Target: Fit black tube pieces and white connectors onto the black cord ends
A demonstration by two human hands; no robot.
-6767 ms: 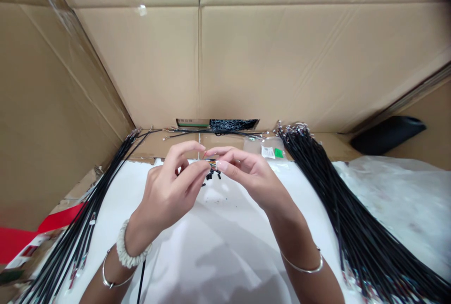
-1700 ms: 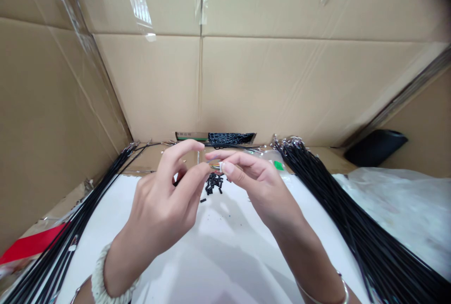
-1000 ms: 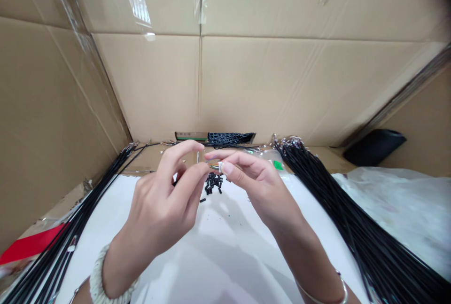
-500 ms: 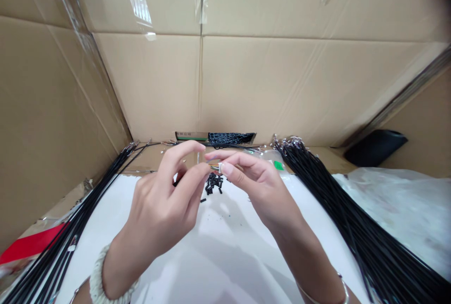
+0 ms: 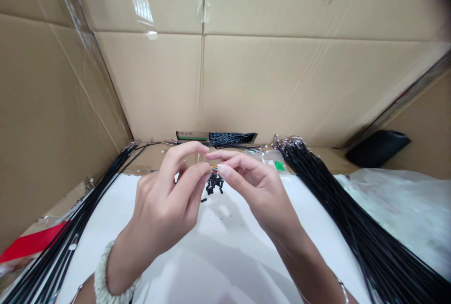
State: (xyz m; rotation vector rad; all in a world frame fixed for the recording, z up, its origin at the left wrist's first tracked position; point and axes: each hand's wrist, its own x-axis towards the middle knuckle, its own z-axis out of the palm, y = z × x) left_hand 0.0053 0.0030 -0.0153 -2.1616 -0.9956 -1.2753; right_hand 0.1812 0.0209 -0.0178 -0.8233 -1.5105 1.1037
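Between my two hands, above the white table (image 5: 218,266), is a small white connector (image 5: 220,168) with thin coloured wires (image 5: 213,167) running out of its left side. My right hand (image 5: 259,186) pinches the connector between thumb and fingers. Thumb and fingers of my left hand (image 5: 165,196) are closed on the thin wires just to the left of it; the left fingertips partly cover them. Beneath the hands lies a small pile of short black tubes (image 5: 214,184), with one loose piece nearer to me.
Bundles of black cables lie along the left (image 5: 95,200) and right (image 5: 338,205) table sides. Cardboard walls (image 5: 246,83) enclose the back and sides. A clear plastic bag (image 5: 398,205) and a black object (image 5: 378,148) are at right. An open box (image 5: 232,138) stands at the back.
Both hands keep their grips at nearly the same place. The fingertips have shifted slightly, and less of the coloured wires shows. The whole view has moved a little.
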